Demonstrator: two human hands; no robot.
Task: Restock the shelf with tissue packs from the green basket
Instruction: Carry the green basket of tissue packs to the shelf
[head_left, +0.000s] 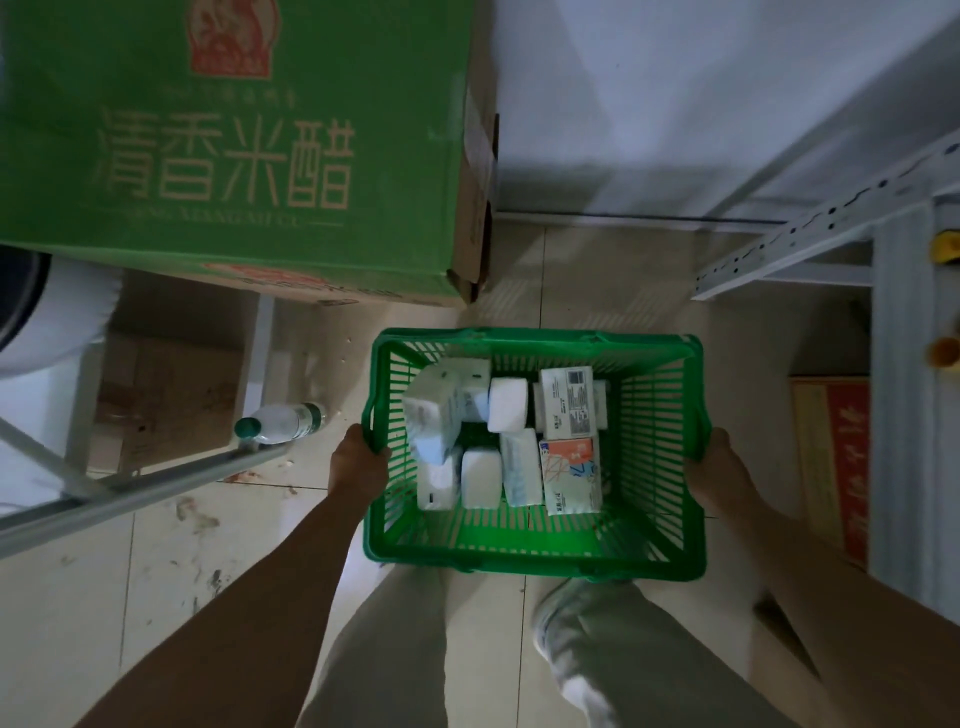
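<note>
A green plastic basket (654, 441) hangs in front of my legs, above the tiled floor. Inside lie several tissue packs (480, 475), mostly white, two with printed labels (569, 473). My left hand (358, 462) grips the basket's left rim. On the opposite side, my right hand (719, 467) holds the right rim. A grey metal shelf frame (831, 223) stands to the right, seen from above.
A large green carton (228, 145) fills the upper left, resting on another rack. A plastic bottle with a green cap (280, 421) lies on the left rack's edge. Brown boxes (166, 395) sit below it. A red-and-yellow carton (836, 467) lies under the right shelf.
</note>
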